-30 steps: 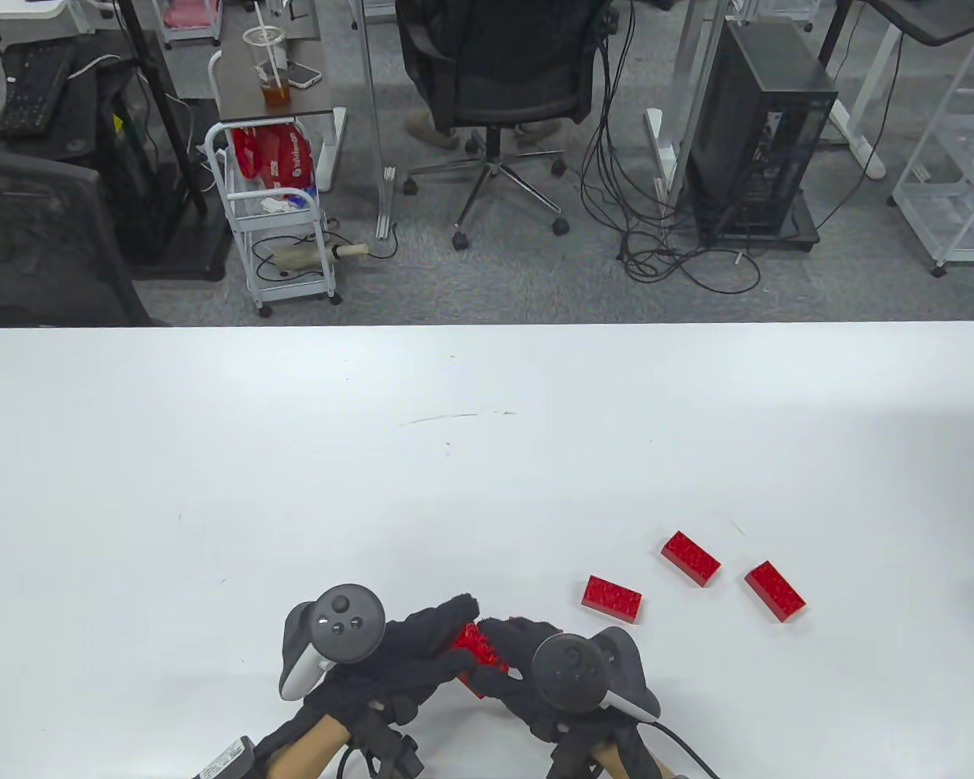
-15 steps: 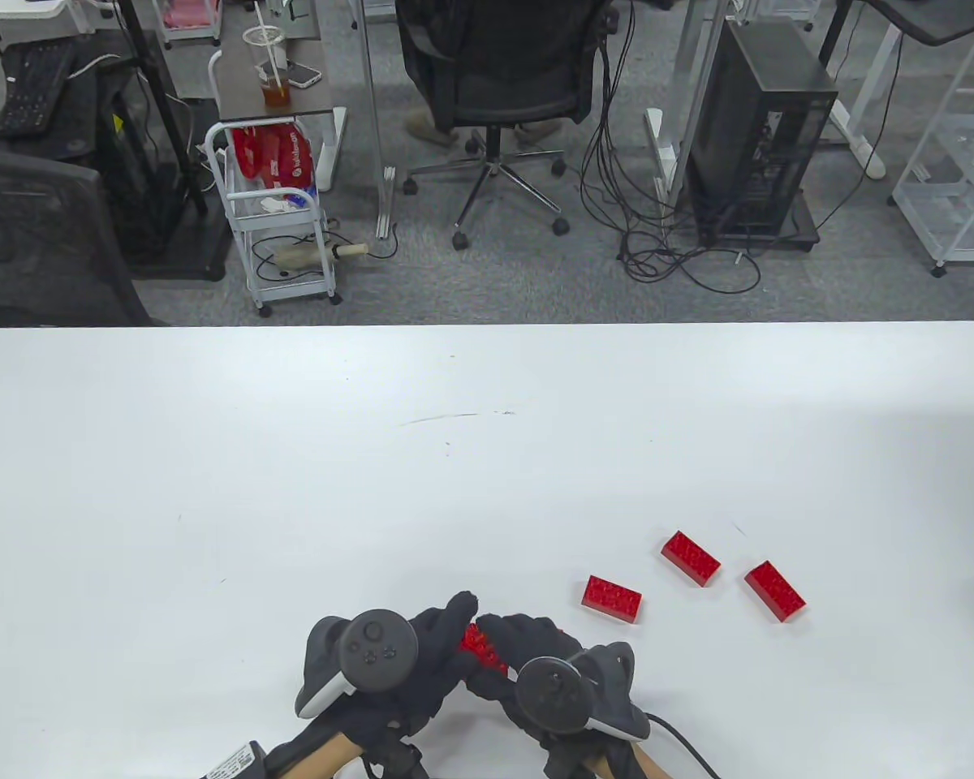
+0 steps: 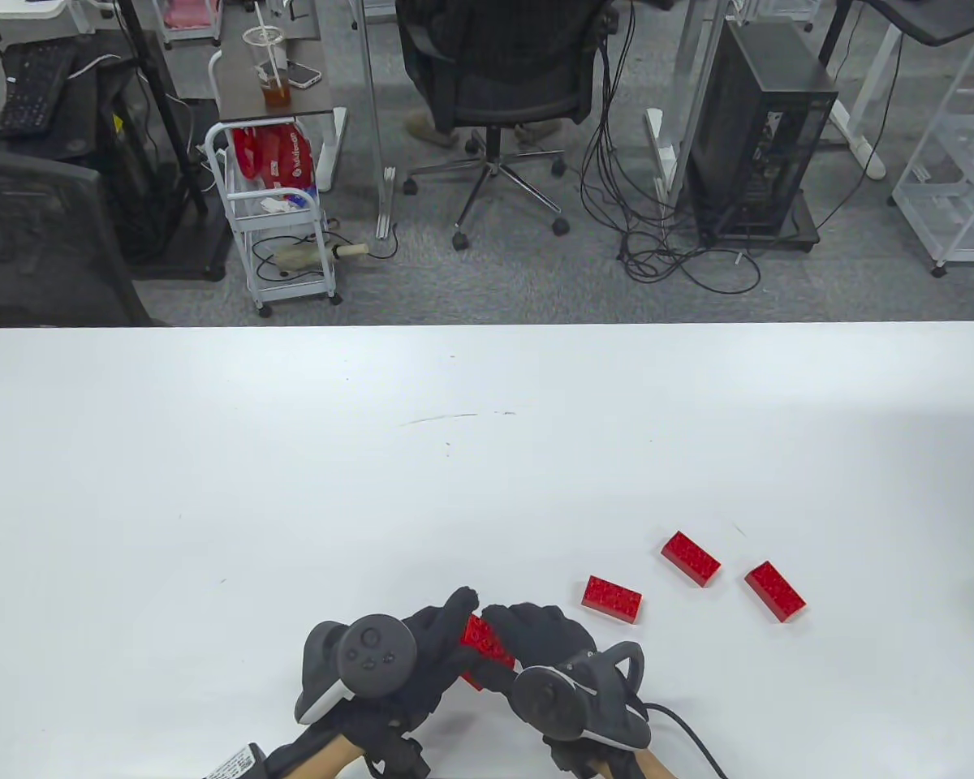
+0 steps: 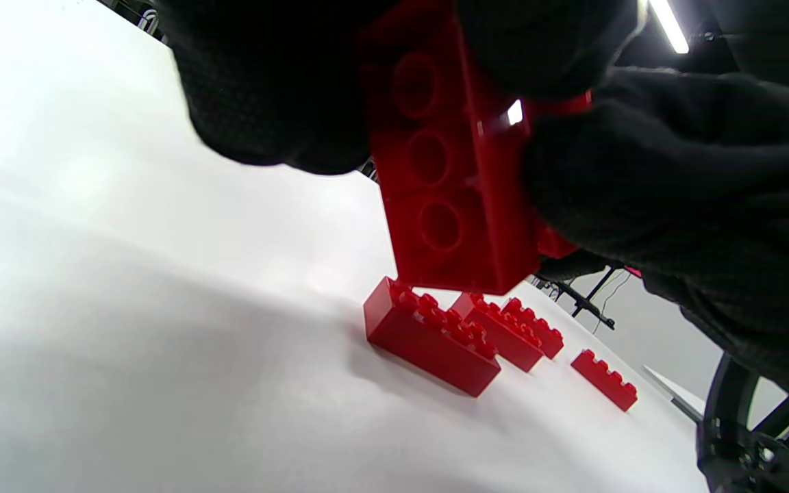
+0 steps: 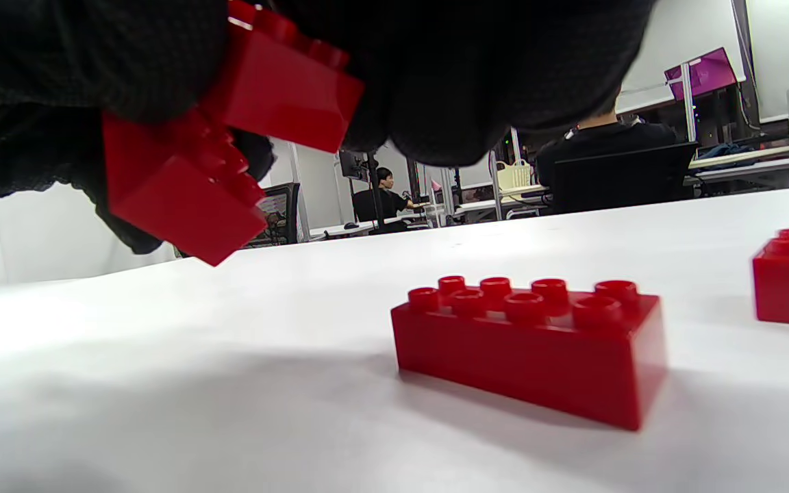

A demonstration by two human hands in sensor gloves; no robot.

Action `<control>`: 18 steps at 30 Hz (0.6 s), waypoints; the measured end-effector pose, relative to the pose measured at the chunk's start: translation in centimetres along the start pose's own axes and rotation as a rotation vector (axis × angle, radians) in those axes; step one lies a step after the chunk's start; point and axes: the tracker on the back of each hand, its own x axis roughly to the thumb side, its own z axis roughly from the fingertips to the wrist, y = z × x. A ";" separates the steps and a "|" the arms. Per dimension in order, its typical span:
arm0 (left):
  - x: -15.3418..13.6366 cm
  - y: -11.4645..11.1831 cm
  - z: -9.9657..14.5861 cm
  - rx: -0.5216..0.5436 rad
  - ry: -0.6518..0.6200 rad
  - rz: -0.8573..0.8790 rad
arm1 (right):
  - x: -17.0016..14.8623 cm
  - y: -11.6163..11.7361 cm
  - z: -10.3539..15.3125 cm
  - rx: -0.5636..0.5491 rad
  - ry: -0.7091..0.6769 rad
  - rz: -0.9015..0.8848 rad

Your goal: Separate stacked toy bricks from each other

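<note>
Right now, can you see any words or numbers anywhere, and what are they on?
Red packets in the white cart: white lettering, too small and tilted to read.
Strip label at the left wrist: print too small to read.
Red bricks: no words or numbers visible.
Cup on the side table: nothing readable.

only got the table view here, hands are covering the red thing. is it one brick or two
Observer: Two. In the right wrist view the upper brick is tilted off the lower brick, studs showing in the gap between them.
Operator: which hand has which
Observer: I cannot tell; black glove fingers cover both bricks in each wrist view.
Operator: are they off the table
Observer: Yes. The left wrist view shows the held stack hanging above the table, with its hollow underside visible and a loose brick lying beyond it.
</note>
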 end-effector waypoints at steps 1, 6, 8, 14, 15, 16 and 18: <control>0.0 0.0 0.0 -0.004 0.003 -0.004 | -0.1 0.0 0.0 0.002 0.001 -0.004; -0.6 0.1 -0.2 -0.008 0.035 -0.015 | -0.6 -0.4 -0.6 0.022 0.019 0.051; -0.9 0.2 -0.2 0.007 0.042 0.001 | -0.9 -0.6 -0.8 0.023 0.043 0.049; -1.6 0.9 -0.4 0.031 0.064 0.028 | -2.6 -1.4 -2.4 -0.003 0.120 0.142; -1.7 0.9 -0.4 0.031 0.064 0.027 | -2.8 -1.4 -2.5 -0.006 0.128 0.147; -1.8 1.0 -0.4 0.032 0.069 0.028 | -3.1 -1.4 -2.9 -0.001 0.142 0.159; -2.1 1.2 -0.5 0.038 0.075 0.037 | -3.9 -1.3 -3.7 0.025 0.178 0.176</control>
